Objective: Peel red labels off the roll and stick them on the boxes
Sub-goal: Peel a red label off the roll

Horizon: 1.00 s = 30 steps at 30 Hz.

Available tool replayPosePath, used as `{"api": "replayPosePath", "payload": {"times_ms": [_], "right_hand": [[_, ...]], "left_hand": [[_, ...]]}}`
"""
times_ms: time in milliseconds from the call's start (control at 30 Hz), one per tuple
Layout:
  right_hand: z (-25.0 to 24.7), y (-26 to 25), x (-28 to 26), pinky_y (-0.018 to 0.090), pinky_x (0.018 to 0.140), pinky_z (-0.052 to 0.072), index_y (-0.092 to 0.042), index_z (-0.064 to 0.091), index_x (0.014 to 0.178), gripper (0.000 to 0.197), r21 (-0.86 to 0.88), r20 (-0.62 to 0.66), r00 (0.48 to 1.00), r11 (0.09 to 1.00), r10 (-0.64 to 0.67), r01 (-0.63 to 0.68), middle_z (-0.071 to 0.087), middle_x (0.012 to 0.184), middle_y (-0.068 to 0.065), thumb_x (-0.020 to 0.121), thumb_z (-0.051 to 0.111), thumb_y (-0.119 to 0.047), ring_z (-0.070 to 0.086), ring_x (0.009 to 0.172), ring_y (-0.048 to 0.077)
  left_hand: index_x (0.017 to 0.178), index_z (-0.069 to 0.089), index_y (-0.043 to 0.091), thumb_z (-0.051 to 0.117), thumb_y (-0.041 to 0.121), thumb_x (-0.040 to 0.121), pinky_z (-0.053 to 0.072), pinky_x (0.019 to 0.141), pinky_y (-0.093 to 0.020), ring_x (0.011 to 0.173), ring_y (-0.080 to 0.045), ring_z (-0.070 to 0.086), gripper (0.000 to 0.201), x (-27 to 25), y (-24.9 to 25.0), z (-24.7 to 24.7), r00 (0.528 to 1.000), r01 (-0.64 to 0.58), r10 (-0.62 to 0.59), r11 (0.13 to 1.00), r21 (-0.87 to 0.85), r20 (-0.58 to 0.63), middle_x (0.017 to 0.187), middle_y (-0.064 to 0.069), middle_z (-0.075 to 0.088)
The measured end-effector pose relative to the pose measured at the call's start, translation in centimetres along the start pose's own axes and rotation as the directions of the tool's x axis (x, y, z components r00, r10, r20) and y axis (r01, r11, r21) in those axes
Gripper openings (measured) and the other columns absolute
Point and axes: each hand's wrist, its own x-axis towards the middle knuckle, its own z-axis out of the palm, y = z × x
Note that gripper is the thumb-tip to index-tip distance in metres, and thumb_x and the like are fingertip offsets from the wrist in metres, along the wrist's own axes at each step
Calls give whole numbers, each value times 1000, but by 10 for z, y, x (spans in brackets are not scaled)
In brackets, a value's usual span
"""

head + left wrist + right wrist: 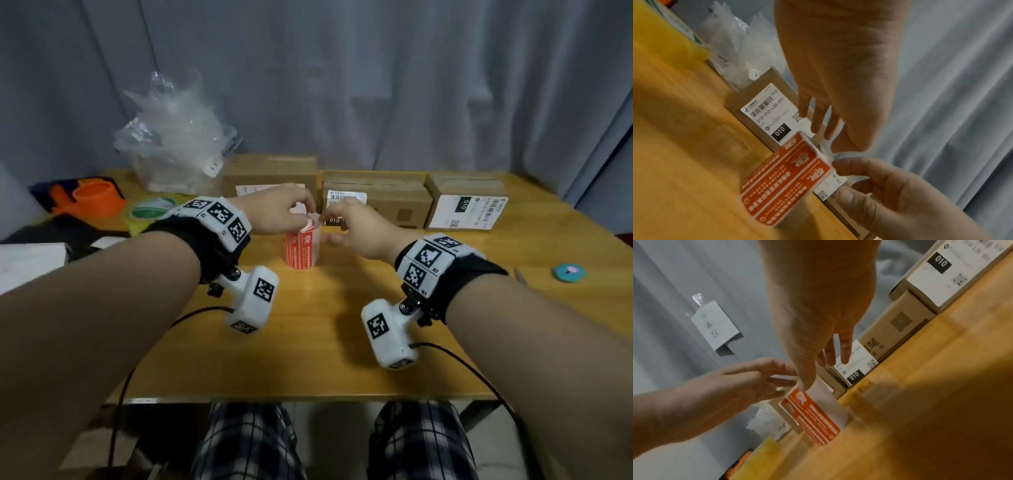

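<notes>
The roll of red labels (301,249) stands on end near the middle of the table (308,342), straight ahead of me at twelve o'clock, just in front of the row of three cardboard boxes (376,197) along the far edge.

My left hand (279,210) comes in from about ten o'clock and sits over the top of the roll, fingertips curled down onto its upper rim; they seem to pinch the paper there, though blur hides the exact contact. My right hand (356,228) comes in from two o'clock, its forefinger and thumb (849,198) bent toward the top corner of the roll, where a thin pale edge of backing paper lifts. Whether they have already caught that edge I cannot tell; the other fingers hang relaxed.

I judge the roll light and easy to tip, so my left hand should steady it from above. The labels will be thin, limp and sticky underneath, apt to curl and cling to skin or to themselves. The place to take hold is a corner at the loose end, nipped lightly with a nail, then drawn away slowly along the backing, touching as little glue as possible.
</notes>
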Motion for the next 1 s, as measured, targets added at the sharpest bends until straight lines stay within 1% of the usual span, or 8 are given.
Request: {"api": "replayPosePath", "payload": {"times_ms": [133,267,367,567,633,800,900,1000], "right_hand": [[15,3,5,27,92,41,-15,55,123,42,7,8,999,999,34,-34,49,121,6,84,66,-28,45,98,12],[18,12,12,34,96,43,-16,61,98,16,45,-16,998,997,63,-63,47,108,0,85,64,-26,45,98,14],[16,16,10,28,91,39,-20,57,84,11,124,-8,997,989,77,-76,45,110,-1,88,62,-28,45,99,15],[10,25,5,16,85,37,-14,60,89,9,227,-60,994,971,93,-77,47,114,0,90,59,-22,43,102,10],[9,27,4,12,80,34,-10,61,90,11,260,-81,991,962,104,-80,49,118,1,91,57,-20,44,103,10],[3,30,5,28,82,38,-3,62,89,18,394,-111,985,916,133,-80,61,114,9,94,51,-17,51,96,15],[1,32,6,33,80,47,-11,59,86,18,519,-76,980,846,186,-120,63,110,10,96,48,-22,56,93,18],[-1,35,5,30,77,51,-18,52,76,22,600,-66,976,790,206,-126,63,99,6,97,48,-25,59,87,16]], "left_hand": [[124,51,18,60,17,83,45,94,-34,110,-19,50,42,2,-7,9,994,29,-23,998,-58,110,120,-5,49],[123,51,15,63,17,82,44,90,-28,105,-16,50,43,7,-7,16,997,-9,12,999,-39,80,112,-1,47],[120,55,20,64,21,83,46,93,-31,103,-16,51,38,9,-13,20,999,-4,6,999,-41,45,113,-5,49],[126,55,32,59,42,86,46,91,-30,101,-17,50,42,7,-20,23,998,63,-62,996,-65,22,105,-1,43],[119,61,34,59,43,85,45,97,-37,107,-18,47,35,7,-19,24,998,65,-66,994,-86,-4,105,-1,42],[99,66,27,63,29,85,40,106,-39,123,-18,40,14,11,-14,24,998,-18,6,983,-181,-67,122,3,44],[109,65,12,57,22,91,48,94,-25,112,-14,53,22,16,-5,24,998,-19,4,966,-259,-60,121,-1,54],[109,63,11,52,23,94,49,74,-16,93,-11,60,23,20,1,27,998,34,-53,938,-344,-44,103,2,61]]}}
